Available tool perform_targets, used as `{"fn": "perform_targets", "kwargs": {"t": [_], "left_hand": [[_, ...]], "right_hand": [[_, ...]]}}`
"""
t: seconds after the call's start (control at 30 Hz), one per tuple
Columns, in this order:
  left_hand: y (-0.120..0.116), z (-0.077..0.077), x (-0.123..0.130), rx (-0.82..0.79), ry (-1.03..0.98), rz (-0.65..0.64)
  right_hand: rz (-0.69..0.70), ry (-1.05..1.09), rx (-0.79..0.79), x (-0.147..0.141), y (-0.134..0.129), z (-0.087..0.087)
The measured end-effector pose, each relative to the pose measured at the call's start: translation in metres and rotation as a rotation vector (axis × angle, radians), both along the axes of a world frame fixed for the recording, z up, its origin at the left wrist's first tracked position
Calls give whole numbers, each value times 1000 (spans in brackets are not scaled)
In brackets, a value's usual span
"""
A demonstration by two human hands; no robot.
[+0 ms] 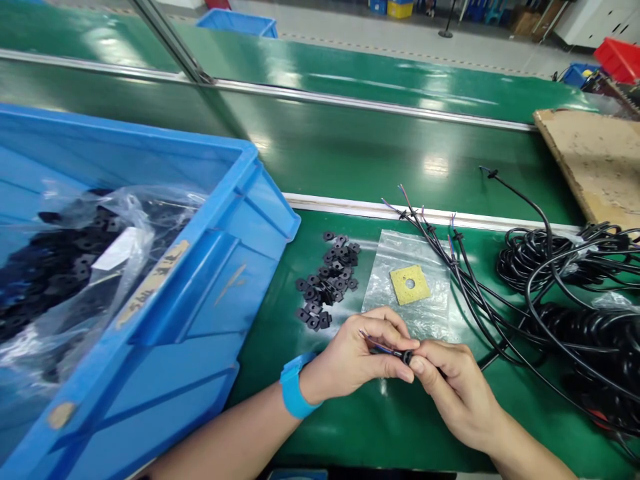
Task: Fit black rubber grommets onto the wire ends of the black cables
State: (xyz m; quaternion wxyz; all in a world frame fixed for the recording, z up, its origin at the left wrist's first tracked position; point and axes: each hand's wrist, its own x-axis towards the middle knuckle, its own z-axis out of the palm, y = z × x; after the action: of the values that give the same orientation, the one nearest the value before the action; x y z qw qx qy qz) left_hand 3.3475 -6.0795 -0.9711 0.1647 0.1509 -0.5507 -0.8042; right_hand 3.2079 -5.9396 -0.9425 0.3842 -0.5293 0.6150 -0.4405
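Near the front edge of the green table, my left hand (367, 353) pinches a small black part (406, 357) on a cable end, with thin red and blue wires (375, 343) running back over its fingers. My right hand (450, 380) meets it from the right, its thumb and forefinger closed on the cable just behind the black part. A pile of small black pieces (327, 277) lies beyond my left hand. Past my fingers, a yellow sponge (410, 285) with a round hole rests on a clear plastic bag (377, 280).
A big blue bin (240, 220) with black pieces in plastic fills the left side. Coiled black cables (525, 257) lie at the right, several ends reaching toward a metal rail (340, 205). Cardboard (595, 160) sits at the back right.
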Motion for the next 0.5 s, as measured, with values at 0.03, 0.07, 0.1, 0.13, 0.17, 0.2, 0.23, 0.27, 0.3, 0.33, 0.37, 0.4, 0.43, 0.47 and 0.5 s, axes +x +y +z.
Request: {"fn": "perform_targets", "kwargs": {"t": [0.03,0.07,0.1,0.13,0.17,0.2,0.23,0.27,0.3,0.33,0.37,0.4,0.43,0.47,0.5], "left_hand": [[-1,0,0,6,3,-13],[-1,0,1,9,4,-23],[-2,1,1,10,6,-32],[-2,1,1,7,6,-40],[-2,0,0,0,4,-47],[-2,-1,-1,-11,-3,-47],[-1,-2,-2,-27,-12,-34],[0,-3,-3,-43,-25,-10],[1,-5,-4,-51,-41,20],[3,-7,-6,-41,-53,57],[4,-9,-7,-16,-51,93],[5,-11,-7,18,-41,130],[6,-11,-7,48,-27,171],[6,-11,-6,64,-14,224],[5,-10,-5,60,-4,287]], "right_hand": [[19,-61,27,-1,0,-1],[37,-122,53,-2,0,-2],[51,-176,77,-2,1,-3],[60,-218,98,-3,1,-5],[69,-247,118,-4,1,-7],[70,-259,132,-5,0,-8],[60,-248,138,-6,-1,-10],[38,-213,131,-7,-2,-12],[4,-157,110,-8,-4,-13],[-42,-84,75,-9,-5,-14],[-96,-3,27,-10,-6,-14],[-150,77,-26,-10,-7,-15],[-199,151,-78,-10,-7,-15],[-243,215,-121,-9,-6,-16],[-289,270,-160,-8,-4,-17]]}}
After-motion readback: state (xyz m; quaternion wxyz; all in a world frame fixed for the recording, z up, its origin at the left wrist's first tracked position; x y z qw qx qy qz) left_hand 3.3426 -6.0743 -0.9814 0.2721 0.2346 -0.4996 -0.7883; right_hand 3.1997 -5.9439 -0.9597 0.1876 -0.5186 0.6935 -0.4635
